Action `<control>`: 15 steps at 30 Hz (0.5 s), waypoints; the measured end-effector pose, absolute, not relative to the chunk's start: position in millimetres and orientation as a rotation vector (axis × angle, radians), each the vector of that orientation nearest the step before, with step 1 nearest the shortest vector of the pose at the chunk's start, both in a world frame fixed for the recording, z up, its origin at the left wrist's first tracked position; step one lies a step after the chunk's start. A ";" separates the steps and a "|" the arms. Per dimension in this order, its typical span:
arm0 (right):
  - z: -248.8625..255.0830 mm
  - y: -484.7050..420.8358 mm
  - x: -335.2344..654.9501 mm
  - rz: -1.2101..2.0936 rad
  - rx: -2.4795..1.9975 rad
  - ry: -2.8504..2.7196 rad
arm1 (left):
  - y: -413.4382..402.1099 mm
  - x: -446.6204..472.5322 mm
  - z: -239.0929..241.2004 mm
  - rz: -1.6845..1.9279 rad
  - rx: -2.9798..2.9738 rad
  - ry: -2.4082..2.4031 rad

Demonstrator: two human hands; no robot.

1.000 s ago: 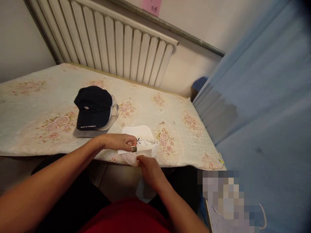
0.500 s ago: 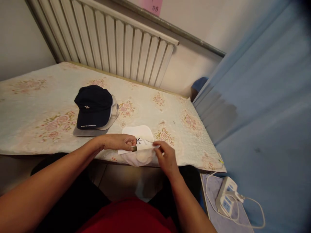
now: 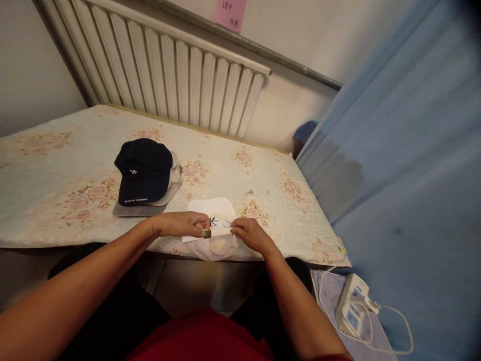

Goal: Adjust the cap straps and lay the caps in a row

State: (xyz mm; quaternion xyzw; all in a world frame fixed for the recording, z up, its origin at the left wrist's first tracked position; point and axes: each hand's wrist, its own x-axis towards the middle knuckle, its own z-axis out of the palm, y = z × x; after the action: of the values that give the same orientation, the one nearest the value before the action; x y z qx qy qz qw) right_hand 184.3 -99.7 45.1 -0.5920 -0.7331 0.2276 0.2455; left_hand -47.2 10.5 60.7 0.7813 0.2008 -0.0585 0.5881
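Observation:
A white cap [image 3: 214,205] with black lettering on it lies at the near edge of the bed, its rounded brim pointing away from me. Across it runs the white back strap [image 3: 221,232], stretched between my hands. My left hand [image 3: 184,224] is closed on the strap beside a small dark metal buckle [image 3: 207,234]. At the strap's other side, my right hand [image 3: 252,233] pinches it between thumb and fingers. Part of the cap's crown [image 3: 212,249] shows below the strap. My fingers hide some of the strap's ends.
To the left sits a stack of caps, a navy cap [image 3: 145,168] above a beige and a grey one. They rest on a flowered bed cover [image 3: 221,165]. A radiator [image 3: 176,70] stands behind, a blue curtain [image 3: 406,165] hangs right, and a power strip [image 3: 351,306] with cables lies lower right.
My right hand has moved a little left along the strap, closer to the left hand, and its fingers are closed tighter. My view has tilted up slightly.

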 end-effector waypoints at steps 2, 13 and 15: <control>45.5 -99.4 185.3 0.654 -1.610 -1.969 | 10.9 -47.5 59.3 -0.132 1.813 0.466; 46.7 -99.9 180.2 0.703 -1.609 -1.890 | 10.6 -51.1 56.3 -0.181 1.999 0.518; 46.6 -99.7 179.8 0.708 -1.614 -1.881 | 7.5 -50.7 59.2 -0.176 2.041 0.525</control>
State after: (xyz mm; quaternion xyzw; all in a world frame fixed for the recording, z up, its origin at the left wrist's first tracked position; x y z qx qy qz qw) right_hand 179.8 -99.7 46.6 -0.6015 -0.7010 0.2636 0.2782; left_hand -50.7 7.5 59.2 0.8407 0.2163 -0.0724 0.4910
